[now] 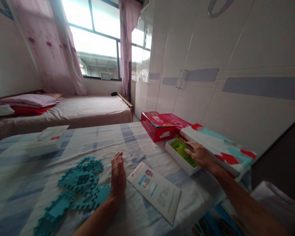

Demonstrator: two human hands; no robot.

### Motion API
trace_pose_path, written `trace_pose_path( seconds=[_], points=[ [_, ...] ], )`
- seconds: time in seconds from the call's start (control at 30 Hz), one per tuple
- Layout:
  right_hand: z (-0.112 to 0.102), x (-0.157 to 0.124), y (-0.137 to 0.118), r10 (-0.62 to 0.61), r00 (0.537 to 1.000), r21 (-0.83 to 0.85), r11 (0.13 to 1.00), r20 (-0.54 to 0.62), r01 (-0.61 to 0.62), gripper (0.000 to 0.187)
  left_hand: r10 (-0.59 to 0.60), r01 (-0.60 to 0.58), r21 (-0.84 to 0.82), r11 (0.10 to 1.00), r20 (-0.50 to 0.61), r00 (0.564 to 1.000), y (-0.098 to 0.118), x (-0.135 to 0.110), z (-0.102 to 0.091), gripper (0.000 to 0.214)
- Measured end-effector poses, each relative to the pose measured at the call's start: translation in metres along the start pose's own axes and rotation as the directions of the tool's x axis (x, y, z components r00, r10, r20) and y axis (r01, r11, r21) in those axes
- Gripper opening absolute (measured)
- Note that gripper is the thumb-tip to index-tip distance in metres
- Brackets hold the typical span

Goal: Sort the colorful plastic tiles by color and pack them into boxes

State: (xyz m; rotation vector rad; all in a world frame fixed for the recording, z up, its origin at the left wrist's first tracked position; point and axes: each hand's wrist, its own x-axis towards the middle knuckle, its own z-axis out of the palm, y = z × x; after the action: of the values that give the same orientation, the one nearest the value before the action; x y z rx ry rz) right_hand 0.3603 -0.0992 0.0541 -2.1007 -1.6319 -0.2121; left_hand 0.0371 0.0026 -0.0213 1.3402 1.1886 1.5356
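Observation:
My left hand [118,175] rests on its edge on the tablecloth, fingers stretched out and nothing in it. Just left of it lie several teal foam puzzle pieces [81,178] with notched edges, some overlapping. A white printed booklet [155,191] with a QR code lies flat to its right. Over at the right, my right hand [198,153] reaches to a white open box [178,161] holding lime-green puzzle pieces [183,152]. Its fingers are apart at the box's far rim, over the green pieces; I see nothing gripped.
A red box [157,126] and a large flat white, red and teal box [217,146] stand behind the open box. At the far left of the table [108,137] sits a white box [48,141]. Beyond are a bed [93,108] and a wardrobe [177,59].

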Motion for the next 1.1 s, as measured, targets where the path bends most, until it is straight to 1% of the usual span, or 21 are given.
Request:
trace_pose_path(
  seconds=[0.1, 0.17, 0.23, 0.37, 0.43, 0.5, 0.6, 0.67, 0.7, 0.77, 0.87, 0.93, 1.0, 1.1],
  points=[
    [0.010, 0.007, -0.006, -0.008, 0.995, 0.047, 0.999, 0.096, 0.003, 0.045, -0.033, 0.034, -0.042, 0.999, 0.037, 0.999, 0.000, 0.000, -0.001, 0.044],
    [0.013, 0.007, -0.006, -0.020, 0.993, 0.075, 0.997, 0.119, 0.011, 0.043, -0.035, 0.037, -0.048, 0.998, 0.054, 0.998, 0.001, 0.000, -0.001, 0.045],
    [0.013, 0.005, -0.003, -0.023, 0.994, 0.060, 0.998, 0.110, 0.016, 0.039, -0.038, 0.042, -0.051, 0.998, 0.069, 0.997, 0.002, 0.000, -0.002, 0.046],
    [0.006, -0.001, 0.008, -0.015, 0.995, 0.004, 1.000, 0.096, 0.015, 0.029, -0.053, 0.056, -0.056, 0.997, 0.063, 0.997, 0.003, 0.001, -0.001, 0.046],
    [0.001, -0.004, 0.008, -0.030, 0.994, -0.013, 0.999, 0.109, 0.031, 0.028, -0.055, 0.059, -0.052, 0.997, 0.065, 0.996, 0.003, 0.001, -0.001, 0.046],
    [-0.005, -0.010, 0.004, -0.064, 0.994, -0.026, 0.997, 0.092, 0.067, 0.032, -0.058, 0.062, -0.047, 0.997, 0.076, 0.995, 0.003, 0.002, -0.001, 0.047],
    [-0.012, -0.028, -0.005, -0.127, 0.992, -0.055, 0.990, 0.025, 0.128, 0.041, -0.058, 0.062, -0.045, 0.997, 0.089, 0.994, 0.004, 0.001, -0.002, 0.049],
    [-0.014, -0.044, -0.009, -0.163, 0.987, -0.112, 0.980, 0.003, 0.162, 0.040, -0.025, 0.029, -0.039, 0.999, 0.106, 0.994, 0.007, -0.001, -0.003, 0.049],
    [-0.013, -0.052, -0.010, -0.175, 0.985, -0.148, 0.974, -0.002, 0.173, 0.036, 0.010, -0.006, -0.028, 1.000, 0.124, 0.992, 0.011, -0.003, -0.004, 0.047],
    [-0.009, -0.064, -0.011, -0.192, 0.981, -0.205, 0.961, -0.014, 0.185, 0.028, 0.106, -0.109, 0.004, 0.994, 0.170, 0.980, 0.021, -0.009, -0.005, 0.044],
    [0.001, -0.071, -0.018, -0.166, 0.985, -0.256, 0.955, -0.041, 0.151, 0.015, 0.226, -0.239, 0.033, 0.970, 0.224, 0.948, 0.045, -0.021, -0.006, 0.039],
    [0.006, -0.070, -0.027, -0.129, 0.990, -0.284, 0.953, -0.049, 0.110, 0.012, 0.256, -0.271, 0.028, 0.962, 0.248, 0.934, 0.065, -0.027, -0.008, 0.038],
    [0.011, -0.066, -0.040, -0.094, 0.994, -0.296, 0.952, -0.048, 0.076, 0.013, 0.271, -0.287, 0.017, 0.958, 0.279, 0.921, 0.086, -0.029, -0.012, 0.037],
    [0.014, -0.060, -0.058, -0.075, 0.995, -0.271, 0.961, -0.066, 0.055, 0.016, 0.309, -0.327, 0.011, 0.945, 0.304, 0.901, 0.110, -0.017, -0.024, 0.039]
  ],
)
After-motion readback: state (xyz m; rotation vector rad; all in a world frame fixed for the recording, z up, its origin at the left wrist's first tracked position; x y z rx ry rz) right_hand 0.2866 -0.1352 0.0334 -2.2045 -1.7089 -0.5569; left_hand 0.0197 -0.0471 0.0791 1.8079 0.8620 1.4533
